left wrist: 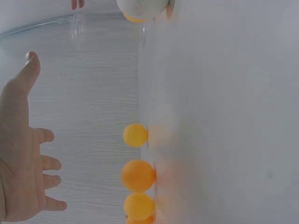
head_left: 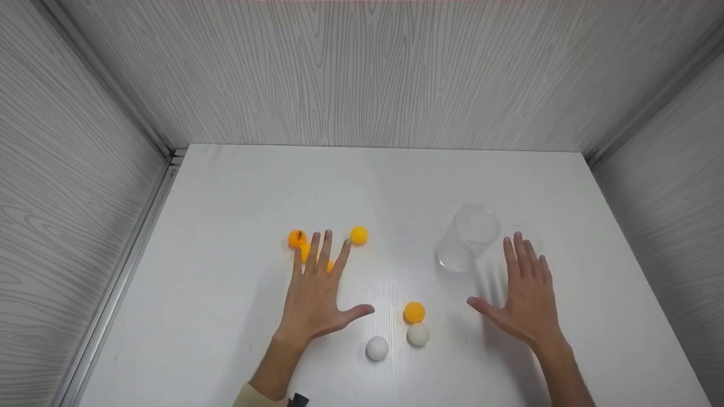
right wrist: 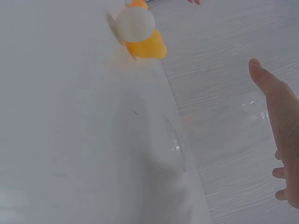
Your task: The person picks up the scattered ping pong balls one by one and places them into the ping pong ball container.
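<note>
Palm down with fingers spread, my left hand point(head_left: 317, 299) hovers above the table and holds nothing. Close to its fingertips are an orange ping-pong ball with a dark mark point(head_left: 297, 238), another orange ball point(head_left: 359, 235), and two more partly hidden by the fingers, one of them an orange ball point(left wrist: 138, 176) in the left wrist view. My right hand point(head_left: 529, 302) is also held out over the table, thumb apart, nothing in it. Left of its fingers stands a clear cup point(head_left: 455, 255). A faint round clear piece point(head_left: 521, 230), perhaps a lid, lies partly behind those fingers.
Between the hands an orange ball point(head_left: 414, 312) touches a white ball point(head_left: 418, 334). Another white ball point(head_left: 377, 348) lies nearer the front. The white tabletop point(head_left: 237, 192) is bounded by wood-grain panels point(head_left: 362, 73) at the back and both sides.
</note>
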`<state>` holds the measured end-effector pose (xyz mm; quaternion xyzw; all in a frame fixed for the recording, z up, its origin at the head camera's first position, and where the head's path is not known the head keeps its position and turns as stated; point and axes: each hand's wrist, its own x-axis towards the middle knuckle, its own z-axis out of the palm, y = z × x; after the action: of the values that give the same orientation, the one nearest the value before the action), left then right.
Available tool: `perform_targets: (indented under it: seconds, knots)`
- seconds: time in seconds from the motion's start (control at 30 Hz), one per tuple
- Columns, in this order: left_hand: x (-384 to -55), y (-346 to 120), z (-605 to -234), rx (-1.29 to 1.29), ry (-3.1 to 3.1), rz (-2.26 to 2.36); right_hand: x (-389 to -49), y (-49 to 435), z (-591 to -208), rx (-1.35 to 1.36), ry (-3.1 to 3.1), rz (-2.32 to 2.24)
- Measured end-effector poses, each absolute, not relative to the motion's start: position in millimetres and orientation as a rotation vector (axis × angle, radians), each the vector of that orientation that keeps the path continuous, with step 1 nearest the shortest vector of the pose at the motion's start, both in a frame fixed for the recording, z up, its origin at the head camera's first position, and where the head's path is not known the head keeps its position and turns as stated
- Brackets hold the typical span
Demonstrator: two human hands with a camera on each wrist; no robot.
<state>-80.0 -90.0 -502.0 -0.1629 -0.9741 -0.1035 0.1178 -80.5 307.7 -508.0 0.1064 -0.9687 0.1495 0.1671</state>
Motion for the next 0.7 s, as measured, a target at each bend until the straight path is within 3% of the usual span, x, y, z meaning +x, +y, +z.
perform_targets:
  seconds: [0.7]
  knots:
    - [-129,-35,-507,-0.730,-2.986,-0.330,-113,320,-521,0.274,-2.765,0.553]
